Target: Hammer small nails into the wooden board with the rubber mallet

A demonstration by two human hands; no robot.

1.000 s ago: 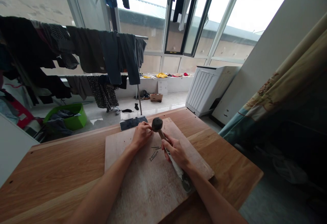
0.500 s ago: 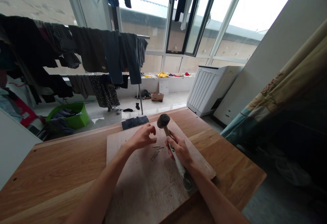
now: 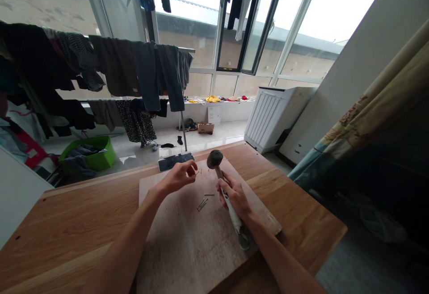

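My right hand (image 3: 234, 192) is wrapped round the handle of a hammer (image 3: 215, 160), its dark head raised above the far part of a wooden board (image 3: 181, 240). To its left, my left hand (image 3: 182, 175) is closed in a pinch on a small nail (image 3: 197, 173) over the board. Thin nails (image 3: 201, 171) appear to stand upright in the wood just right of those fingers. Several loose nails (image 3: 202, 204) lie on the board between my two hands.
The board rests on a wooden table (image 3: 83, 222). A dark-screened phone (image 3: 167, 162) lies at the board's far edge. Beyond the table are a drying rack with clothes (image 3: 144, 70), a green tub (image 3: 103, 153) and a white appliance (image 3: 268, 115). A curtain (image 3: 338, 124) hangs at right.
My left hand has moved slightly left and away from me, uncovering the upright nails. One loose nail has left the group and a nail now shows in its fingers. The hammer has hardly moved.
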